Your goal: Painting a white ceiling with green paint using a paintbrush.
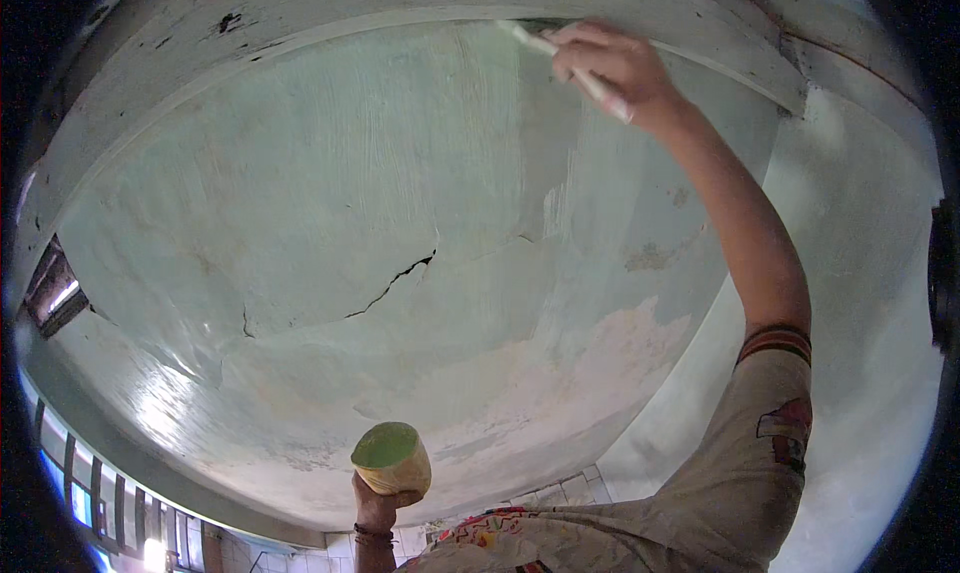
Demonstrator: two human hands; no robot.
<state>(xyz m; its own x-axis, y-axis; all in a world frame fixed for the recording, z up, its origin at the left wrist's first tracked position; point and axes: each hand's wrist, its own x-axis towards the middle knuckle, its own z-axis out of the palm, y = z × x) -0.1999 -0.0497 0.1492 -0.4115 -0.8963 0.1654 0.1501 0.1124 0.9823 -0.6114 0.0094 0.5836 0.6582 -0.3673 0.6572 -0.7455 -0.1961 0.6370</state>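
High at the top of the wall, my right hand (612, 68) is closed round the pale handle of a paintbrush (600, 95). The brush's head touches or nearly touches the strip where the wall meets the beam; its bristles are blurred. Low in front of me, my left hand (378, 503) grips a cream-coloured tub (408, 473) from beneath, tilted slightly. Light green paint (386, 443) shows inside it. The wall (320, 193) is pale green and streaked, with a darker patch below the brush and bare pinkish areas lower down.
A dark crack (392, 285) runs across the middle of the wall. Along the top stretches a whitish wooden beam (350, 8) with dark chips. A pale side wall (850, 303) stands to the right. At lower left is a barred window (110, 503), with white tiles (575, 488) lower down.
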